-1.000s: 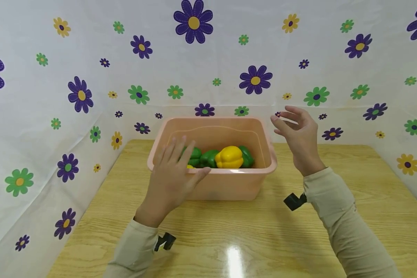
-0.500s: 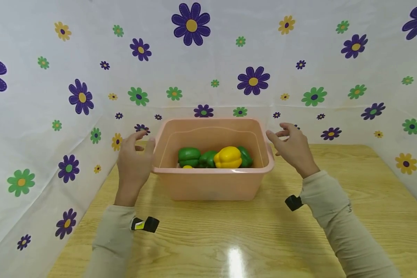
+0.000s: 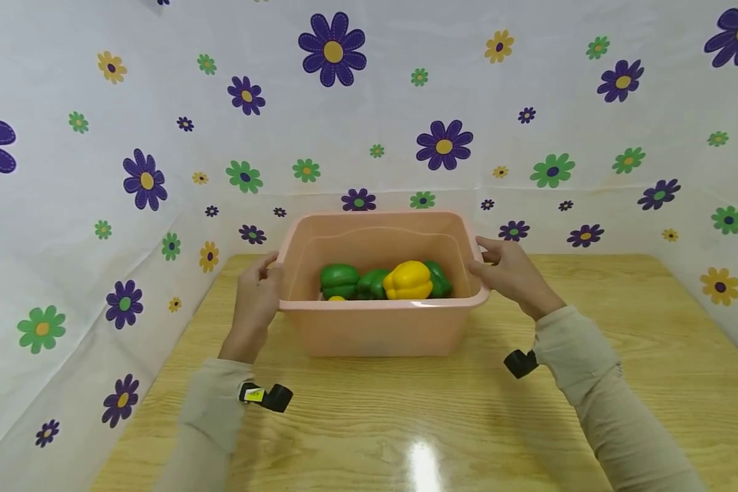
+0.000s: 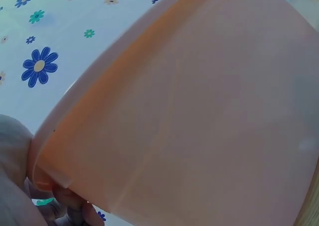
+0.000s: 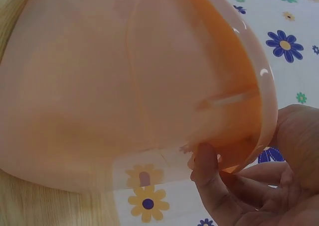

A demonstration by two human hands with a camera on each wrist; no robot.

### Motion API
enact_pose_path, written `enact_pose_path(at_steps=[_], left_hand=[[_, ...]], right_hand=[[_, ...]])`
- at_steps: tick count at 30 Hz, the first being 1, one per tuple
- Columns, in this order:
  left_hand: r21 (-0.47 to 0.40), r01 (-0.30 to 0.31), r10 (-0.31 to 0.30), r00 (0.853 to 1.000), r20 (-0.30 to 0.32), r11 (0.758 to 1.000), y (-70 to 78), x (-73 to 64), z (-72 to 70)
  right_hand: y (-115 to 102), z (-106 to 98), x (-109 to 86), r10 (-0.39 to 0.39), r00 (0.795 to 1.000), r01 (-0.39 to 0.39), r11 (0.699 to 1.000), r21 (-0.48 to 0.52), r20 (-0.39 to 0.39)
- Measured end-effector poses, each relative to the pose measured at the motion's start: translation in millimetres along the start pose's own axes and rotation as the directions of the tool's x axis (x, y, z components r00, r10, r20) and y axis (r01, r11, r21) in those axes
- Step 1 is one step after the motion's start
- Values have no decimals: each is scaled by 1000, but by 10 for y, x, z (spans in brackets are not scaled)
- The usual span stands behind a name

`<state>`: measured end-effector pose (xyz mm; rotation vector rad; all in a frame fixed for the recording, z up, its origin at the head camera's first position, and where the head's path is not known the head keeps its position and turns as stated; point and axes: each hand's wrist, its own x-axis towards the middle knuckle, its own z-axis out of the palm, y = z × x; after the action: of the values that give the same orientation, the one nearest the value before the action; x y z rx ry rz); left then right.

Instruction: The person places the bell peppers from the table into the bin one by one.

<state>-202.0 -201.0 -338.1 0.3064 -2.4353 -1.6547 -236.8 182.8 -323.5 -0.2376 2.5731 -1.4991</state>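
A peach plastic tub (image 3: pixel 378 331) stands on the table, seen from the front in the head view. Inside lie several bell peppers: a yellow bell pepper (image 3: pixel 408 280) and a green bell pepper (image 3: pixel 339 281) among them, with a bit of another yellow one low at the left. My left hand (image 3: pixel 257 297) grips the tub's left rim; its curled fingers (image 4: pixel 75 206) reach under the rim in the left wrist view. On the opposite side my right hand (image 3: pixel 513 273) holds the right rim, thumb on top and fingers (image 5: pixel 212 183) bent beneath it.
The wooden table (image 3: pixel 357 424) spreads in front of the tub and to both sides. A white cloth (image 3: pixel 369 102) printed with flowers hangs behind and at the left and right. Small black cameras (image 3: pixel 277 398) are strapped to both wrists.
My left hand has gone from over the tub's front left, out to the left, then in onto the left rim. My right hand has come down and left onto the right rim.
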Motion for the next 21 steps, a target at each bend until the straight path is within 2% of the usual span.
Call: enact_pose_path(at_steps=[6,10,17,21], left_hand=[[4,-31,31,999,42,1000,45,-3,182],[-12,-36,37,998,55,999,106,-8,364],[-56,-39,44,996,83,998,201,-42,707],[-59,-34,40,994,102,998,269,-61,840]], right_hand=[[70,-141,-76,17,1000,-17,1000,-15,-9],[156,-274,-142,43,999,-44,999,-17,-29],[332,-531,-275,45,997,-46,999,-8,-59],[391,-639,-303,50,996,-52,999,-14,-68]])
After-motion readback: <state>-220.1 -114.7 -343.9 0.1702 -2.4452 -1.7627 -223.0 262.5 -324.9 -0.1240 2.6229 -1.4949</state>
